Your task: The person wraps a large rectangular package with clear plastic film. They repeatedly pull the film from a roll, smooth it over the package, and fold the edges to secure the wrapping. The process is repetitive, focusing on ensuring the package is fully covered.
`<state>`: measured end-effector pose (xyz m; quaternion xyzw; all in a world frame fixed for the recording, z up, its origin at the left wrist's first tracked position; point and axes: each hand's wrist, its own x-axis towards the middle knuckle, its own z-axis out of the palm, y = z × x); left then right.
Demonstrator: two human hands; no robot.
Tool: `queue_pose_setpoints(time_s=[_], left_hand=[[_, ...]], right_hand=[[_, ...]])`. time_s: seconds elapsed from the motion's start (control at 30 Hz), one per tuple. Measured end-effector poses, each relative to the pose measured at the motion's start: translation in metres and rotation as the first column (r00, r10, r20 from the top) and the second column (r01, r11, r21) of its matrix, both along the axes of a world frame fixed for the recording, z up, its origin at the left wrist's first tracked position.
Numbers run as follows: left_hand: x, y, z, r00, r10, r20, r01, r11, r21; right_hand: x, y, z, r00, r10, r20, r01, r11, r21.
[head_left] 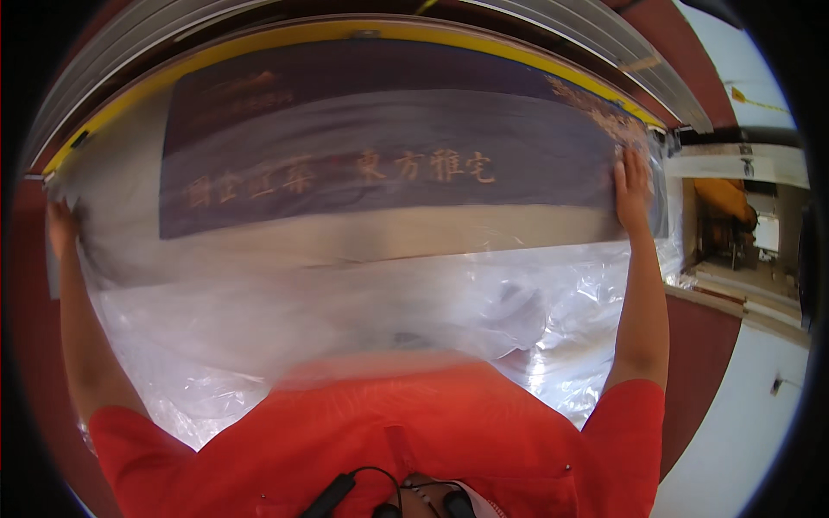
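So my left hand (62, 229) is pinching the far-left edge of this clear plastic sheet (345, 302), fingers closed on it. The sheet's stretched over a long dark fabric panel (380, 147) with gold lettering, lying across the yellow-edged table (259, 47). My right hand (632, 190) presses flat, fingers spread, on the far-right end.

A long dark purple banner (389, 147) is lying across the upper middle of the view, bearing a row of gold characters and pale gold ornament toward its right end. A clear plastic wrapping (363, 293) is covering it and spilling downward in crinkled folds; it is probably a bag, though its edges are blurring.
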<state>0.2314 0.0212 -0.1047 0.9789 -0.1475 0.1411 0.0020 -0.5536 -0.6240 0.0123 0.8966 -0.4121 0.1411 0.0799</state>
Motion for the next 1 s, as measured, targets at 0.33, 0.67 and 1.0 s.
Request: queue_pose_setpoints(time_s=[0.33, 0.67, 1.0], left_hand=[[-0.063, 0.007, 0.029, 0.993, 0.002, 0.119, 0.0, 1.0, -0.022], [-0.116, -0.017, 0.064, 0.905, -0.295, -0.307, -0.165, 0.421, -0.892], [-0.124, -0.041, 0.075, 0.916, -0.352, -0.194, 0.052, 0.582, -0.812]], right_hand=[[0.086, 0.025, -0.012, 0.919, 0.378, -0.109, -0.375, 0.926, 0.049], [0.308, 0.29, 0.085, 0.594, 0.531, 0.603, -0.73, 0.043, 0.682], [0.406, 0.498, 0.031, 0.655, 0.318, 0.685, -0.153, -0.833, 0.532]])
